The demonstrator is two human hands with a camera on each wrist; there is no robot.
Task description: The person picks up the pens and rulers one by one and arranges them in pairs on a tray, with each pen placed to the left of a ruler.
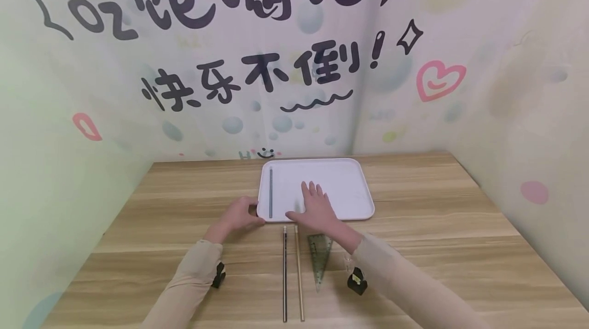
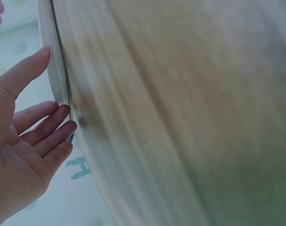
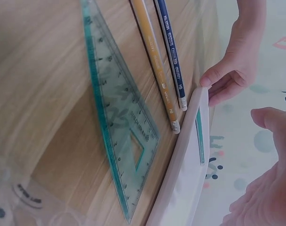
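While hands [image 1: 236, 215] [image 1: 318, 211] are at the tray [image 1: 345, 188], pencils [image 1: 299, 278] lie nearby; a triangle [image 3: 120, 113] too.

The tabletop [image 1: 437, 206] is showing a smooth, mostly matt wood grain. The white tray [image 1: 340, 186] is looking like smooth plastic. The set square [image 3: 119, 108] is letting wood appear through its clear, glossy plastic. The yellow pencil [image 3: 156, 66] and blue pencil [image 3: 171, 52] are wearing smooth paint. The sleeves [image 1: 414, 283] are appearing as matt cloth.

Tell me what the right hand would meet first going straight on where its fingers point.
Probably the white rectangular tray's far rim, if the right hand stays low; its height is unclear, and higher up it would meet the pale printed wall.
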